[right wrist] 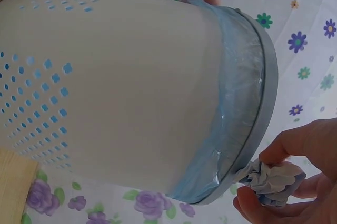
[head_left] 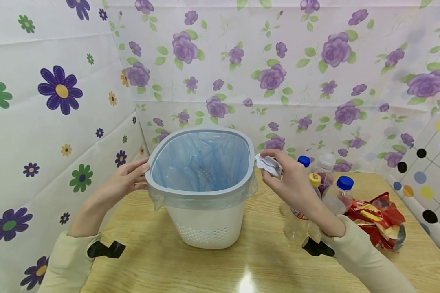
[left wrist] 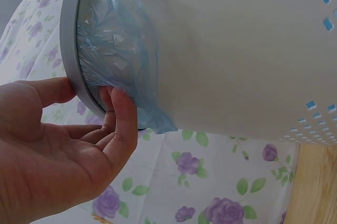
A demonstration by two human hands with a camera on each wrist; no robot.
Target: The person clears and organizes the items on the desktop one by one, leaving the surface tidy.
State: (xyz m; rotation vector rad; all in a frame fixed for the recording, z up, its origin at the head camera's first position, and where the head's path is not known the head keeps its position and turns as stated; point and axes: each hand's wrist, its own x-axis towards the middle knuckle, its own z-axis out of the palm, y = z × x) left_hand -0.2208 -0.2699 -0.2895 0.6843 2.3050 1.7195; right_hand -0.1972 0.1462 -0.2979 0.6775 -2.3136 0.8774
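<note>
Right wrist view: right hand [right wrist: 295, 182], fingers and thumb pinched round a crumpled white paper wad [right wrist: 274, 179], holds it just outside the grey rim of the white bin [right wrist: 131, 87], touching or nearly touching the rim. Left hand [left wrist: 63, 150], fingers straight and relaxed, thumb on the rim and fingertips under the blue liner bag [left wrist: 113, 50], steadies the bin's far side on the wooden table [head_left: 150, 260]. Status, judged: wad lifted and at the rim, not yet inside; empty plastic bottles [head_left: 337, 191] and red snack wrapper [head_left: 379, 219] lie on the table beyond the right forearm, which reaches forward, wrist bent inward.
</note>
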